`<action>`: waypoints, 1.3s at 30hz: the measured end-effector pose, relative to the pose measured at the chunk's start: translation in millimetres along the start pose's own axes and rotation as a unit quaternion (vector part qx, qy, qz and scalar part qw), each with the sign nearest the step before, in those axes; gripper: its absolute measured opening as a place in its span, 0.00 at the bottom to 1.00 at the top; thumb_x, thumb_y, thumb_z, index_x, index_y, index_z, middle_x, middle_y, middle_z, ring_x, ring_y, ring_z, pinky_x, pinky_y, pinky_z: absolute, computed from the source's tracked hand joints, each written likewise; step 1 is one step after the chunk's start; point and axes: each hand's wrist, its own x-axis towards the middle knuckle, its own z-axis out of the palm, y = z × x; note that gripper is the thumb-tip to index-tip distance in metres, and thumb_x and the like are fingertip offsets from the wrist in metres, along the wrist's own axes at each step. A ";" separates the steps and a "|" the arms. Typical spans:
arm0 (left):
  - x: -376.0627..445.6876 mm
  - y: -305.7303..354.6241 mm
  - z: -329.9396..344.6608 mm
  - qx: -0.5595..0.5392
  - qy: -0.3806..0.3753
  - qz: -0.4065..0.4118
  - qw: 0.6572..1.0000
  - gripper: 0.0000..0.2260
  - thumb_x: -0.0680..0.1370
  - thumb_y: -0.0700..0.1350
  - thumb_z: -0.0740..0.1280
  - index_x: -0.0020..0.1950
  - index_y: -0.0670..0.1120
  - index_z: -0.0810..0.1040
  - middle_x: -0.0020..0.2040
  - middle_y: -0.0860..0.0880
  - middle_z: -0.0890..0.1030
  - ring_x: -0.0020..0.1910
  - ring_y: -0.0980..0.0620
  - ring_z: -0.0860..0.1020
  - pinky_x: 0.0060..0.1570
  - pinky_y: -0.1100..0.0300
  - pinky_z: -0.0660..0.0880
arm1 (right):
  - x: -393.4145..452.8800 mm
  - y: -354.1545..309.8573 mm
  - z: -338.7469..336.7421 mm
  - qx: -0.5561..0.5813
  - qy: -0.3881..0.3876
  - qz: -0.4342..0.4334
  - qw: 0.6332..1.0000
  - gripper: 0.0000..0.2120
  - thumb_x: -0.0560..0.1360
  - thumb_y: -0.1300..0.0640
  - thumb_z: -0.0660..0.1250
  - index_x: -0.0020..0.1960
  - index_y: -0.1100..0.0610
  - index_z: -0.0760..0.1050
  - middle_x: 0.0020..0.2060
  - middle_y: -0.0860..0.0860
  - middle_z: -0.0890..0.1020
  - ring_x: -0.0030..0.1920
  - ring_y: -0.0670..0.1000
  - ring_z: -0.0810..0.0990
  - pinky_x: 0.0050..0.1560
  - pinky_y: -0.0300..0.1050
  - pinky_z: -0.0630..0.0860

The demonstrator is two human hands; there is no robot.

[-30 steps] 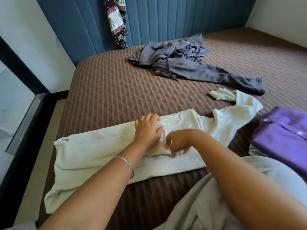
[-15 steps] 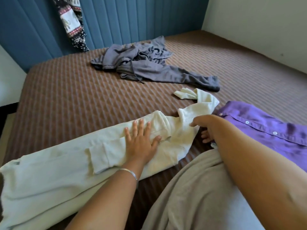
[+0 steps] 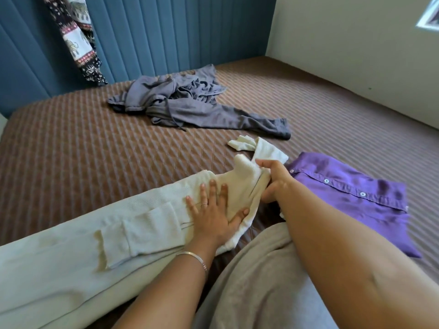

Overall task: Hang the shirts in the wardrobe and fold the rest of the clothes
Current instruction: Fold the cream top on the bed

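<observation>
Cream garment [image 3: 78,252] lies stretched across the near edge of the bed [image 3: 78,148], running from bottom left up toward centre, its far end bunched & twisted w/ a loose strip trailing toward the purple shirt. Left hand [image 3: 213,210] lies flat on it, fingers straight & spread, palm pressing the cloth down; ring on one finger, thin bangle [image 3: 193,256] at the wrist. Right hand [image 3: 273,181] grips the bunched end, fingers curled round the fabric, lifting it a bit off the cover. Purple shirt [image 3: 351,193] lies just right of that hand, spread flat, white buttons along the placket. Grey clothes [image 3: 190,108] sit in a crumpled heap farther back near the headboard, one leg or sleeve stretched out to the right, drawstring showing. Grey-beige cloth [image 3: 249,281] covers the bottom centre, under the right forearm. Bed cover is brown, quilted in a diamond pattern w/ stripes. Blue padded headboard [image 3: 166,34] w/ vertical channels behind; patterned cloth [image 3: 76,39] w/ elephant print hangs over it at left. Plain pale wall [image 3: 356,55] on the right.
</observation>
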 end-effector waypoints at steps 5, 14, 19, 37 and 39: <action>2.0 0.3 -2.9 0.008 -0.012 -0.005 1.000 0.44 0.69 0.76 0.38 0.80 0.53 0.43 0.79 0.47 0.36 0.77 0.43 0.34 0.67 0.31 0.32 | -9.0 -21.6 10.0 0.202 -0.037 -0.162 0.965 0.23 0.71 0.56 0.69 0.63 0.64 0.72 0.56 0.60 0.80 0.54 0.61 0.81 0.55 0.61 0.75; 1.5 -36.2 -81.1 -0.665 -0.133 -0.110 0.727 0.38 0.63 0.70 0.66 0.62 0.45 0.78 0.62 0.47 0.79 0.63 0.45 0.76 0.66 0.46 0.67 | -52.2 24.4 87.3 -0.266 0.025 -0.486 0.832 0.11 0.71 0.66 0.69 0.48 0.56 0.69 0.39 0.49 0.75 0.44 0.51 0.78 0.42 0.41 0.73; -45.2 -137.4 -120.1 -0.900 0.034 -0.124 0.417 0.44 0.64 0.77 0.57 0.63 0.45 0.78 0.58 0.41 0.81 0.55 0.41 0.81 0.56 0.45 0.78 | -59.5 133.4 136.9 -0.763 -0.142 -0.469 0.421 0.15 0.75 0.54 0.66 0.59 0.59 0.77 0.54 0.57 0.80 0.57 0.58 0.77 0.49 0.45 0.73; -69.7 -168.6 -101.3 -0.107 0.047 -0.169 0.979 0.04 0.73 0.47 0.67 0.40 0.48 0.78 0.44 0.51 0.80 0.50 0.46 0.78 0.48 0.55 0.74 | -37.9 179.2 135.6 -0.882 -0.245 -0.258 0.310 0.34 0.77 0.53 0.67 0.77 0.56 0.56 0.76 0.55 0.60 0.73 0.57 0.61 0.71 0.53 0.63; -76.6 -175.8 -99.8 -0.292 0.143 -0.221 0.919 0.05 0.77 0.43 0.64 0.43 0.46 0.77 0.42 0.48 0.79 0.46 0.45 0.77 0.44 0.55 0.72 | -35.9 161.4 134.4 -0.864 -0.191 -0.278 0.373 0.25 0.80 0.52 0.62 0.74 0.60 0.62 0.72 0.57 0.66 0.69 0.58 0.68 0.68 0.51 0.67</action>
